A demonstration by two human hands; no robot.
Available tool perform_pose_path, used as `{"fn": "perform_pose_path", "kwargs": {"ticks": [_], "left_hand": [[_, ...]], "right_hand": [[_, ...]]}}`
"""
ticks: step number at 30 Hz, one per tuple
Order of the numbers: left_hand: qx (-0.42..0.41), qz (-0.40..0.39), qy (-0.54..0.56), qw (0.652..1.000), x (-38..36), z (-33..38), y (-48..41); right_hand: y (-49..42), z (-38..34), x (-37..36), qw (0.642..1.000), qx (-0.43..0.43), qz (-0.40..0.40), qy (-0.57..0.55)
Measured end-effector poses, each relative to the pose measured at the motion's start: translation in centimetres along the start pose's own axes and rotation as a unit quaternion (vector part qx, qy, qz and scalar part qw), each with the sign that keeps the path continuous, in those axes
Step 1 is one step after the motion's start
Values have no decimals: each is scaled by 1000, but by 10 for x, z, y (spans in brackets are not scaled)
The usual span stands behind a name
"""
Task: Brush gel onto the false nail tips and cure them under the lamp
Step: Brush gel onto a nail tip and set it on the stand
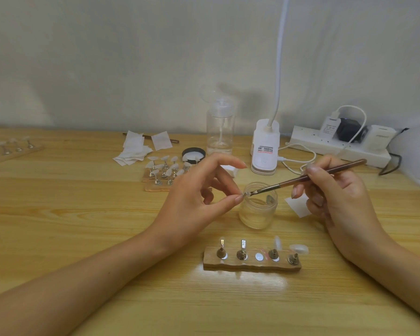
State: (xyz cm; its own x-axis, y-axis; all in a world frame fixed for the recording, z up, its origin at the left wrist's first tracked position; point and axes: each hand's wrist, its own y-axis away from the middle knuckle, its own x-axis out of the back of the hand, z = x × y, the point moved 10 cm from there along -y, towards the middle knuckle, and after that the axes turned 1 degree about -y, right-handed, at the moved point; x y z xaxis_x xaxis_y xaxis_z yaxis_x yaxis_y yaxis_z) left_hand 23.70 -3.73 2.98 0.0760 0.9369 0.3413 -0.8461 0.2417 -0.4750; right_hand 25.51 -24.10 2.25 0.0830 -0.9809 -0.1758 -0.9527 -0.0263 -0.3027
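Head cam: my left hand (199, 190) pinches one nail tip (245, 194) between thumb and index, other fingers spread, over the open jar (257, 214). My right hand (337, 192) grips the brush (313, 177), bristles touching the tip. The lamp (264, 146) sits behind.

Bare table (70, 214) lies open left of the left hand (194, 192) and along the near edge. Between the hands stands the jar (258, 212), its mouth crossed by the brush (308, 177) in the right hand (342, 197), which reaches the nail tip (245, 194) pinched by the left, with the peg stand (252, 266) just in front. Behind, the tip rack (164, 169), pump bottle (220, 132), lamp base (264, 151) and power strip (325, 144) crowd the back.
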Motion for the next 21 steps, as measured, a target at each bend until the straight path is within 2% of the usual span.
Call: {"fn": "perform_pose_path", "kwargs": {"ticks": [5,10,15,21], "left_hand": [[1,-1,4,1000,0,-1,0],[-1,-1,0,1000,0,0,0],[-1,-2,2,1000,0,0,0],[1,-1,4,1000,0,0,0]], "right_hand": [[0,-3,-4,999,17,-24,-16],[-1,1,2,1000,-3,5,-8],[0,-2,-4,1000,15,-21,-12],[-1,-2,1,1000,7,-3,-16]]}}
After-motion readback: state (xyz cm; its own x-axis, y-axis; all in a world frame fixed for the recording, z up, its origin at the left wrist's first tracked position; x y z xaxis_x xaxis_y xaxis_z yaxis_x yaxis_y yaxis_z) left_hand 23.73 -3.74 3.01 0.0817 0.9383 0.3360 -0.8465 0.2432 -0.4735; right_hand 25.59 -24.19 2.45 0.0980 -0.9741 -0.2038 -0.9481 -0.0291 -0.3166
